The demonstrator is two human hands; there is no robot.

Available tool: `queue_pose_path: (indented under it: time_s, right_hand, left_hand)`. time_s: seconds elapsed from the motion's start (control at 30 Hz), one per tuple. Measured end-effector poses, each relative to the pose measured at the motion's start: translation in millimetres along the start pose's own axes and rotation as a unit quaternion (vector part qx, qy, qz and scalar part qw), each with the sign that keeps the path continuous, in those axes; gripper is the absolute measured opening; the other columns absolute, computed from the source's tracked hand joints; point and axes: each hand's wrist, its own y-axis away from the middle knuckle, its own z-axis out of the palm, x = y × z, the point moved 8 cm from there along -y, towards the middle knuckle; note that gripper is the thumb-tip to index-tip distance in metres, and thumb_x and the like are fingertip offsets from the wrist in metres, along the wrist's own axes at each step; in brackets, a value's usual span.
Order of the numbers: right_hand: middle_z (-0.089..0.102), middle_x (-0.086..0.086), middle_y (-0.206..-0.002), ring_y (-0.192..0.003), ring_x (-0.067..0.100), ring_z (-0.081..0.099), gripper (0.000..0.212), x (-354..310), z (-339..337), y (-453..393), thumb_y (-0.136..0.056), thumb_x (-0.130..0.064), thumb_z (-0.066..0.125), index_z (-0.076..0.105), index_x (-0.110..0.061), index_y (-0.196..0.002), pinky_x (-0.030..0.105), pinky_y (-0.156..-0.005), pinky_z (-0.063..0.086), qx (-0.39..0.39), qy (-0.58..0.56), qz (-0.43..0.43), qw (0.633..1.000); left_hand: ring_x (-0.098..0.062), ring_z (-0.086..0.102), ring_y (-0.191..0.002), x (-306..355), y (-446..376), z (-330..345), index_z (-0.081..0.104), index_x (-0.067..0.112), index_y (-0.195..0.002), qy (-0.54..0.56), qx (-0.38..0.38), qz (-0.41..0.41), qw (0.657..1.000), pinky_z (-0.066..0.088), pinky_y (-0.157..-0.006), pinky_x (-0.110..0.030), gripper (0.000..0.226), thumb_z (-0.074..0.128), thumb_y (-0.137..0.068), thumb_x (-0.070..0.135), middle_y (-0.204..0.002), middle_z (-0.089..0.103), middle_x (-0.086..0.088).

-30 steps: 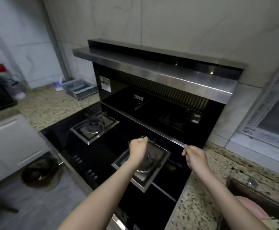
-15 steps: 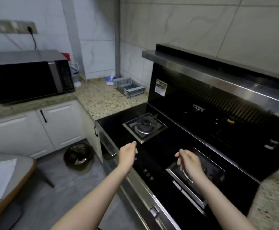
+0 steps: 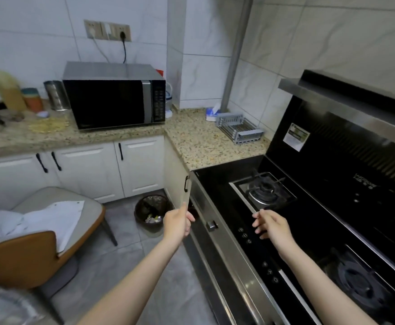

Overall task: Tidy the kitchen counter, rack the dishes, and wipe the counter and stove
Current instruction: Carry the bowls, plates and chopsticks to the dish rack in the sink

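The black glass stove [image 3: 217, 181] runs along the right, with one burner [image 3: 263, 190] at its far end and another [image 3: 365, 287] close to me. My left hand [image 3: 177, 222] hangs in front of the stove's steel front edge, fingers loosely curled, holding nothing. My right hand [image 3: 270, 225] hovers over the stove's touch controls [image 3: 244, 235], fingers relaxed and empty. The speckled granite counter [image 3: 203, 141] wraps round the corner; on it sits a grey dish rack [image 3: 241, 129] by the wall.
A microwave [image 3: 114, 95] stands on the left counter beside jars and a metal canister [image 3: 56, 95]. A tissue box [image 3: 211, 111] lies behind the rack. A bin [image 3: 153, 212] stands on the floor below the corner; a chair with white paper [image 3: 58, 219] is at left.
My view has swung left from the right burner and sink toward the microwave corner. Both hands have come off the burner area and now hang empty near the stove's front edge.
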Motion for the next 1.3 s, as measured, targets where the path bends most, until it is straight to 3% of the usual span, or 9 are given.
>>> queue_pose_path:
  time_s: [0.23, 0.4, 0.53, 0.67, 0.77, 0.87, 0.97, 1.1, 1.3]
  right_hand:
    - [0.055, 0.007, -0.065, -0.053, 0.016, 0.047, 0.027, -15.2, 39.7, -47.4, -0.099, -0.012, 0.040, 0.060, -0.003, -0.084, 0.023, -0.047, 0.035, -0.011, -0.030, 0.001, 1.000]
    - [0.056, 0.006, -0.064, -0.052, 0.015, 0.047, 0.027, -19.7, 56.3, -96.0, -0.100, -0.012, 0.039, 0.060, -0.004, -0.084, 0.020, -0.044, 0.035, -0.011, -0.051, 0.006, 0.999]
    - [0.057, 0.007, -0.064, -0.050, 0.015, 0.048, 0.025, -25.0, 68.0, -141.4, -0.098, -0.011, 0.041, 0.061, -0.008, -0.084, 0.018, -0.041, 0.036, -0.009, -0.071, 0.019, 0.997]
    - [0.057, 0.008, -0.063, -0.041, 0.008, 0.049, 0.023, -37.6, 75.0, -188.4, -0.099, -0.010, 0.039, 0.061, -0.005, -0.098, 0.016, -0.038, 0.036, -0.003, -0.083, 0.007, 0.996]
    - [0.059, 0.007, -0.064, -0.045, 0.012, 0.050, 0.024, -43.7, 69.5, -209.8, -0.100, -0.013, 0.039, 0.061, -0.006, -0.107, 0.020, -0.041, 0.037, 0.007, -0.084, 0.003, 0.996]
    - [0.062, 0.007, -0.064, -0.042, 0.011, 0.052, 0.022, -45.0, 54.5, -220.0, -0.101, -0.015, 0.040, 0.056, -0.016, -0.116, 0.018, -0.039, 0.038, 0.029, -0.112, 0.010, 0.993]
    - [0.063, 0.008, -0.066, -0.038, 0.007, 0.053, 0.025, -44.5, 32.9, -220.7, -0.101, -0.016, 0.041, 0.050, -0.021, -0.124, 0.017, -0.036, 0.037, 0.062, -0.133, 0.033, 0.989]
    - [0.063, 0.008, -0.064, -0.037, 0.007, 0.053, 0.031, -41.8, -2.4, -197.6, -0.101, -0.016, 0.040, 0.050, -0.014, -0.130, 0.016, -0.037, 0.037, 0.123, -0.133, 0.041, 0.983]
    - [0.064, 0.008, -0.069, -0.041, 0.008, 0.054, 0.033, -28.0, -47.5, -109.1, -0.101, -0.017, 0.040, 0.044, -0.017, -0.134, 0.017, -0.042, 0.038, 0.224, -0.115, 0.038, 0.967]
  left_hand:
    - [-0.013, 0.031, -0.023, 14.3, -52.3, -22.7, 0.056, 0.005, -0.058, 0.011, 0.032, -0.007, 0.999, 0.022, -0.031, -0.015, 0.050, 0.043, -0.099, 0.031, -0.033, 0.041, -0.001]
    - [-0.010, 0.033, -0.027, 36.8, -97.1, -4.8, 0.058, 0.005, -0.073, -0.005, 0.014, 0.008, 1.000, 0.025, -0.032, -0.016, 0.040, 0.041, -0.099, 0.030, -0.038, 0.045, 0.001]
    - [-0.008, 0.032, -0.031, 61.3, -136.2, 15.4, 0.061, 0.009, -0.103, -0.018, -0.022, 0.033, 0.999, 0.022, -0.033, -0.019, 0.031, 0.035, -0.102, 0.025, -0.044, 0.047, 0.001]
    - [-0.006, 0.035, -0.036, 90.7, -179.3, 38.9, 0.051, 0.025, -0.123, -0.064, -0.056, 0.085, 0.993, 0.027, -0.037, -0.018, 0.027, 0.034, -0.102, 0.023, -0.051, 0.051, -0.001]
    - [-0.006, 0.039, -0.038, 100.7, -203.0, 60.6, 0.047, 0.026, -0.130, -0.087, -0.080, 0.103, 0.988, 0.030, -0.038, -0.017, 0.031, 0.034, -0.102, 0.022, -0.053, 0.054, -0.001]
    - [-0.006, 0.037, -0.038, 104.6, -219.9, 90.9, 0.042, 0.023, -0.138, -0.096, -0.121, 0.108, 0.982, 0.030, -0.038, -0.017, 0.036, 0.036, -0.102, 0.020, -0.057, 0.056, -0.003]
    - [-0.007, 0.035, -0.036, 107.6, -228.0, 121.7, 0.041, 0.021, -0.139, -0.107, -0.160, 0.120, 0.974, 0.029, -0.037, -0.016, 0.038, 0.036, -0.102, 0.017, -0.057, 0.058, -0.002]
    - [-0.007, 0.035, -0.035, 111.0, -217.2, 164.8, 0.045, 0.020, -0.137, -0.123, -0.227, 0.139, 0.956, 0.028, -0.035, -0.018, 0.036, 0.035, -0.102, 0.016, -0.061, 0.060, -0.003]
    - [-0.007, 0.040, -0.037, 100.3, -168.9, 208.6, 0.053, 0.027, -0.124, -0.119, -0.344, 0.129, 0.922, 0.034, -0.036, -0.018, 0.029, 0.037, -0.101, 0.016, -0.070, 0.064, -0.005]
